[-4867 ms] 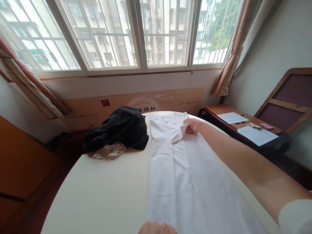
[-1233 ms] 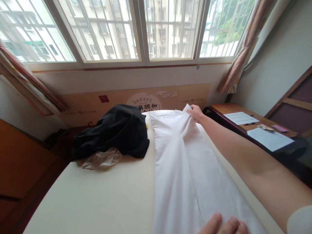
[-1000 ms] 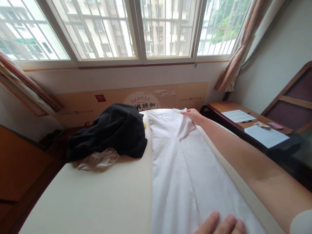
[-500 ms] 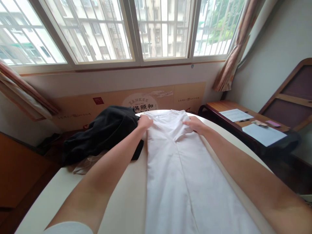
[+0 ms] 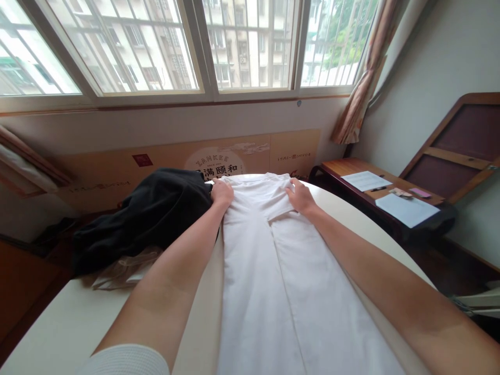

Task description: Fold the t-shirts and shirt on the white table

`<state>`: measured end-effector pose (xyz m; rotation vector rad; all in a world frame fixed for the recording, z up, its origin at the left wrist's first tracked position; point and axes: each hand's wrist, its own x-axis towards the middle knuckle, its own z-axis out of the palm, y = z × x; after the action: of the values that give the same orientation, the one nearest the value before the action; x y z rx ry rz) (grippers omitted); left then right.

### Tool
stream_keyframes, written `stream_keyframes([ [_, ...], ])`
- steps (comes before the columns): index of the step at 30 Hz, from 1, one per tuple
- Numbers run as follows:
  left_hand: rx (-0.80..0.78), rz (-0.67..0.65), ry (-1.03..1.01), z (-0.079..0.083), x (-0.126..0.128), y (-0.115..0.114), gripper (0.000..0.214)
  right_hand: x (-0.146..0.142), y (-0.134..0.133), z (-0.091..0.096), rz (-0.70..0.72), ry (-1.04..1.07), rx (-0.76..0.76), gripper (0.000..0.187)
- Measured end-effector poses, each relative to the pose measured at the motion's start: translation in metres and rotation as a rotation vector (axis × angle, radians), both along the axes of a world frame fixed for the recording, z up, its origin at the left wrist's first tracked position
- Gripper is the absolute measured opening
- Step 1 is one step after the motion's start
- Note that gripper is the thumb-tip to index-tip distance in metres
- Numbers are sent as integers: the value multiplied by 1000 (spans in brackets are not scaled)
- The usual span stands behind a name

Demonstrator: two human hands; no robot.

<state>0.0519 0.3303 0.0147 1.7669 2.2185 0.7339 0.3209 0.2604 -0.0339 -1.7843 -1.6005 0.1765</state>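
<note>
A pair of white trousers (image 5: 273, 281) lies stretched lengthwise on a cream mattress (image 5: 70, 333), waistband at the far end. My left hand (image 5: 222, 191) grips the left corner of the waistband, fingers curled on the cloth. My right hand (image 5: 299, 195) holds the right corner of the waistband, fingers closed on the fabric. Both arms reach straight out over the trousers.
A heap of black clothing (image 5: 144, 213) lies left of the trousers with a beige sheer garment (image 5: 117, 268) under its near edge. A flattened cardboard box (image 5: 219, 159) leans under the window. At right, a dark wooden table (image 5: 351, 169) carries papers (image 5: 406, 210) and a pen.
My left hand left the near end of the trousers and reached forward to the waistband's left corner. My right hand lowered the lifted flap and now holds the right corner.
</note>
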Motion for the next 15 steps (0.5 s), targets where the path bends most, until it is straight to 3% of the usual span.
stream_keyframes([
  [2, 29, 1, 35, 4, 10, -15, 54, 0, -1, 2, -28, -70, -48, 30],
  [4, 108, -120, 118, 7, 23, -48, 56, 2, 0, 4, -16, -121, -72, 29],
  [5, 162, -258, 183, 7, 30, -72, 55, 3, 2, 5, 2, -144, -76, 28],
  [8, 205, -913, 253, 1, 48, -171, 47, 8, 10, 5, 42, -218, -86, 25],
  [10, 191, -1284, 272, -5, 52, -238, 59, 12, 14, 2, 34, -237, -98, 24],
  [12, 179, -1482, 267, -10, 50, -289, 68, 16, 16, -1, 30, -225, -113, 22],
  [15, 175, -1537, 299, -18, 45, -324, 76, 19, 14, -6, 35, -208, -140, 19],
])
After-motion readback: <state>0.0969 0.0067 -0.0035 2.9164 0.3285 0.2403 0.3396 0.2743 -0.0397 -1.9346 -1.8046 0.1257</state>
